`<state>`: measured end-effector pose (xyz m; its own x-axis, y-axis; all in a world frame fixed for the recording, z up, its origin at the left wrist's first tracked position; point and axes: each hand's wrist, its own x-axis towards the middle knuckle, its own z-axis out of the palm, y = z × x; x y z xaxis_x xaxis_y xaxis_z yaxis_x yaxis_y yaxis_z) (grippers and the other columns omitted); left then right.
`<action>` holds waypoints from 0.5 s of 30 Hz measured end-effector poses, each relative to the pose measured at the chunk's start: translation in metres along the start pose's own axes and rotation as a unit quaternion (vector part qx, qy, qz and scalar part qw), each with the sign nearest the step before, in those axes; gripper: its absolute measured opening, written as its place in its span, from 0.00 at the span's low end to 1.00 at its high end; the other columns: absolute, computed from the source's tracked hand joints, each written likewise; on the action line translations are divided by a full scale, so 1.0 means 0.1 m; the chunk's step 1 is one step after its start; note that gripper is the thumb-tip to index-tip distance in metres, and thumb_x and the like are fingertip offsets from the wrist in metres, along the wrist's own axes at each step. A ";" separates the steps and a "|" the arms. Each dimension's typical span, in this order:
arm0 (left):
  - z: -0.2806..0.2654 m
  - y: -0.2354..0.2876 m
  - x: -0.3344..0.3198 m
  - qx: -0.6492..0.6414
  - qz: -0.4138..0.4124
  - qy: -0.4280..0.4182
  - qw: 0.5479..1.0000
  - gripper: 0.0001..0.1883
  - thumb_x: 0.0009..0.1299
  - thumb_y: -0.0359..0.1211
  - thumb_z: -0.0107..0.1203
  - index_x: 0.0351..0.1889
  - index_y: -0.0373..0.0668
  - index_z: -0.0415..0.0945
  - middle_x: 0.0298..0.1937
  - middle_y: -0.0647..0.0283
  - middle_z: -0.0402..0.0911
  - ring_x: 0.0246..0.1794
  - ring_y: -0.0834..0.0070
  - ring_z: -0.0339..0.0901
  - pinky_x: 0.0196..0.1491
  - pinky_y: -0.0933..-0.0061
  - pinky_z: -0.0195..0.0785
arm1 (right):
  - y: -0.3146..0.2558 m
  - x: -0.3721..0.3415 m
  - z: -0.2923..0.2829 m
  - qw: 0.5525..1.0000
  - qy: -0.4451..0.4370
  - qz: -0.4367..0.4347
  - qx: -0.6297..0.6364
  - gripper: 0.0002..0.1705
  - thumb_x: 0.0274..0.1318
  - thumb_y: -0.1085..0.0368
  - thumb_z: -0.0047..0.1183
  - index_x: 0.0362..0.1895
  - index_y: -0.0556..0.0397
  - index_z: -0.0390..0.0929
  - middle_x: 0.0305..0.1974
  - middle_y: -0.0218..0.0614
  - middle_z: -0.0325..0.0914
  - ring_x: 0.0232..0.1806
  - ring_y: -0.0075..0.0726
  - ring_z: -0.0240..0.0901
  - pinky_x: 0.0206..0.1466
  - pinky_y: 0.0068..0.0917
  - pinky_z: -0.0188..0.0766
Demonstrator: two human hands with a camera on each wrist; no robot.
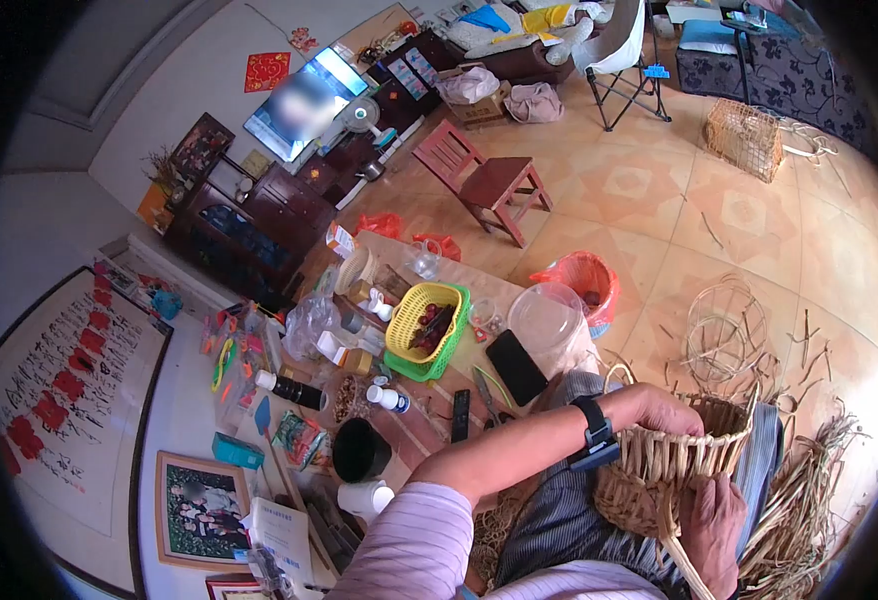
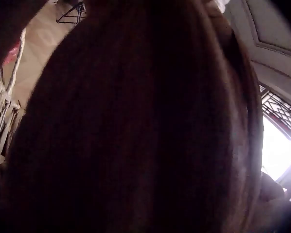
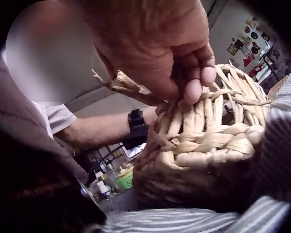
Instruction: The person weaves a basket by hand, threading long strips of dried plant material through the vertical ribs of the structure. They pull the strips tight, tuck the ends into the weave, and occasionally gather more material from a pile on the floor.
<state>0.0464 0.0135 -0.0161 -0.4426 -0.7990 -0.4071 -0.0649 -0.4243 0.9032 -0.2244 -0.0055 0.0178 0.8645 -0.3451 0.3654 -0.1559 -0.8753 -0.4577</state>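
A woven basket of pale, flat strands (image 1: 631, 503) (image 3: 218, 145) rests on the person's lap, tilted on its side. The left hand (image 1: 671, 412) reaches over the rim into it, its fingers hidden by the wall; a dark, close shape fills most of the left wrist view, with basket stakes (image 2: 0, 119) at its left edge. Against the near outer side, the right hand (image 1: 716, 530) (image 3: 155, 53) pinches a strand (image 3: 128, 86) between curled fingers, close to a braided row. A loose strand end (image 1: 681, 560) hangs beside that hand in the head view.
Dry strands (image 1: 804, 500) lie on the floor at right, near a loose coil (image 1: 724, 330). A low table holds a yellow basket (image 1: 425, 320), a phone (image 1: 516, 367), scissors (image 1: 489, 395) and bottles. A lined bin (image 1: 584, 285) and red chair (image 1: 494, 185) stand beyond.
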 end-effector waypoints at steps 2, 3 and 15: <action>0.00 -0.01 0.01 -0.003 0.002 0.000 1.000 0.22 0.78 0.48 0.64 0.50 0.35 0.86 0.43 0.68 0.89 0.42 0.80 0.82 0.47 0.68 0.77 | 0.00 -0.04 0.02 0.998 -0.013 0.050 0.029 0.15 0.49 0.78 0.64 0.39 0.55 0.72 0.32 0.44 0.70 0.31 0.58 0.74 0.34 0.51 0.71; 0.00 0.00 0.01 -0.003 0.003 0.000 1.000 0.23 0.78 0.48 0.64 0.50 0.35 0.86 0.42 0.68 0.89 0.42 0.80 0.82 0.47 0.68 0.77 | -0.01 -0.04 0.03 0.996 -0.019 0.074 0.044 0.15 0.49 0.79 0.63 0.38 0.56 0.72 0.31 0.44 0.70 0.31 0.58 0.74 0.34 0.51 0.71; 0.01 -0.02 0.04 -0.016 0.017 0.001 1.000 0.25 0.79 0.52 0.63 0.48 0.35 0.86 0.40 0.69 0.89 0.40 0.82 0.81 0.45 0.70 0.77 | -0.05 -0.15 -0.50 0.868 -0.164 0.282 0.375 0.13 0.66 0.74 0.61 0.53 0.60 0.80 0.40 0.36 0.82 0.38 0.33 0.79 0.45 0.29 0.75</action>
<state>0.0441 0.0114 -0.0199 -0.4418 -0.8139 -0.3774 -0.0219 -0.4108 0.9115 -0.2608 -0.0125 0.0552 0.8601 -0.4250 -0.2821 -0.3496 -0.0885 -0.9327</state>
